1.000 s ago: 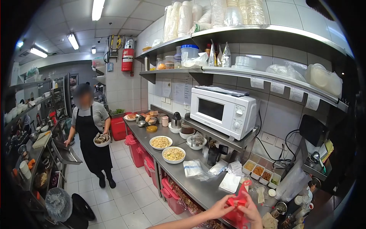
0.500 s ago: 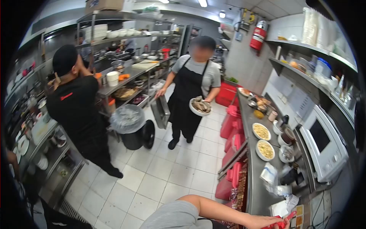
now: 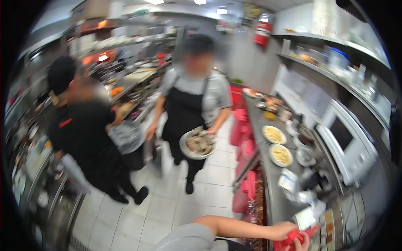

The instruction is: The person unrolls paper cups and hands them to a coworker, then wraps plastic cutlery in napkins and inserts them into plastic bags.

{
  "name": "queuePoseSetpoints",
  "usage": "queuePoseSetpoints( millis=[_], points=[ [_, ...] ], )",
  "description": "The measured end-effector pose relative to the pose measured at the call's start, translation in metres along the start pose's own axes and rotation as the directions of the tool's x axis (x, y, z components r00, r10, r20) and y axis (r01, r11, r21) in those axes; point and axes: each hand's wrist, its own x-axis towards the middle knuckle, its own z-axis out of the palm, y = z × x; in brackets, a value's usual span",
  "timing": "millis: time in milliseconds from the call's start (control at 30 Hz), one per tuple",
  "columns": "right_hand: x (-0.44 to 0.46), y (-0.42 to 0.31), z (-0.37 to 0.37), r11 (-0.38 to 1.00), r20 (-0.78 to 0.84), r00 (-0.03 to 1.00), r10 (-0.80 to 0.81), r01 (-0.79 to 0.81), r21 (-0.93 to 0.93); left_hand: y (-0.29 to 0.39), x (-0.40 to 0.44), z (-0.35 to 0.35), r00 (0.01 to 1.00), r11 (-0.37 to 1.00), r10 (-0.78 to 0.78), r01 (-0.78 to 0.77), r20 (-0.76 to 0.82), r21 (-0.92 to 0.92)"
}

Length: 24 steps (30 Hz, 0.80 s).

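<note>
My left hand (image 3: 284, 230) reaches across to the counter at the lower right, its fingers closed on a bright red object (image 3: 294, 238). The red object has a pointed end toward the right; its kind is blurred and partly covered by my fingers. Against its near side are the bent fingers of my right hand (image 3: 303, 242), gripping it too. Just beyond lie white paper sheets (image 3: 305, 218). To their right is a container with several compartments of orange and yellow contents (image 3: 329, 224).
A person in a black apron carries a bowl of greyish food (image 3: 198, 143) in the aisle. Another person in black (image 3: 88, 138) stands left beside a lined bin (image 3: 127, 137). Bowls of pale food (image 3: 280, 155) and a microwave (image 3: 345, 140) are on the right counter (image 3: 261, 140).
The aproned person has come closer with the bowl. My view has turned slightly right. My hands have shifted left in view with the red object, and my right fingers now show.
</note>
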Motion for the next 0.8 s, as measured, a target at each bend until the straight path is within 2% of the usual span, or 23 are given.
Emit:
queuePoseSetpoints(
  millis=[33, 67, 133, 200, 233, 300, 333, 367, 400, 467, 533, 633, 700, 733, 800],
  points=[
    [-0.008, -0.013, 0.004, 0.999, -0.017, 0.999, 0.027, -0.027, 0.027, 0.014, 0.005, -0.008, 0.999, 0.999, -0.04, 0.04, 0.037, 0.012],
    [-0.014, -0.028, 0.011, 0.997, -0.041, 0.998, 0.052, -0.049, 0.057, 0.025, 0.011, -0.011, 0.993, 0.977, -0.108, 0.096, 0.054, 0.189],
    [-0.019, -0.015, 0.013, 0.974, -0.178, 0.984, -0.029, 0.068, 0.216, 0.038, 0.018, -0.009, 1.0, 0.984, 0.022, -0.023, 0.01, 0.178],
    [-0.02, 0.011, 0.001, 0.821, -0.108, 0.993, 0.039, 0.03, 0.57, 0.047, 0.026, 0.0, 0.998, 0.989, 0.039, -0.044, 0.039, 0.141],
    [-0.022, 0.005, 0.002, 0.852, -0.178, 0.982, -0.057, 0.141, 0.505, 0.056, 0.03, 0.003, 0.995, 0.992, 0.094, -0.097, 0.044, 0.076],
    [-0.026, -0.019, 0.002, 0.739, -0.188, 0.97, -0.155, 0.241, 0.629, 0.083, 0.033, 0.004, 0.984, 0.984, 0.177, -0.176, 0.014, -0.039],
    [-0.029, -0.029, 0.0, 0.67, -0.184, 0.961, -0.206, 0.276, 0.689, 0.092, 0.033, 0.001, 0.97, 0.993, 0.102, -0.113, 0.222, 0.036],
    [-0.032, -0.031, -0.007, 0.676, -0.183, 0.973, -0.142, 0.231, 0.7, 0.093, 0.032, 0.01, 0.963, 0.981, 0.178, -0.19, 0.203, 0.043],
    [-0.034, -0.03, -0.016, 0.668, -0.196, 0.965, -0.175, 0.262, 0.697, 0.092, 0.027, 0.019, 0.951, 0.963, 0.251, -0.264, 0.182, 0.053],
    [-0.036, -0.028, -0.034, 0.648, -0.221, 0.945, -0.242, 0.327, 0.688, 0.109, 0.014, 0.004, 0.922, 0.973, 0.217, -0.229, 0.322, 0.0],
    [-0.045, -0.047, -0.048, 0.587, -0.3, 0.912, -0.279, 0.409, 0.698, 0.126, 0.013, -0.013, 0.9, 0.902, 0.43, -0.432, 0.077, 0.02],
    [-0.066, -0.084, -0.063, 0.503, -0.377, 0.86, -0.343, 0.507, 0.7, 0.086, 0.009, -0.009, 0.932, 0.947, 0.304, -0.318, 0.2, 0.04],
    [-0.084, -0.097, -0.071, 0.478, -0.434, 0.813, -0.387, 0.58, 0.66, 0.067, 0.001, -0.021, 0.947, 0.989, 0.126, -0.141, 0.297, 0.032],
    [-0.091, -0.104, -0.072, 0.501, -0.434, 0.81, -0.394, 0.585, 0.638, 0.058, -0.005, -0.029, 0.936, 0.998, 0.035, -0.051, 0.35, 0.036],
    [-0.106, -0.118, -0.071, 0.548, -0.434, 0.806, -0.403, 0.592, 0.591, 0.033, -0.019, -0.033, 0.935, 1.0, -0.006, -0.001, 0.355, 0.021]
  ],
)
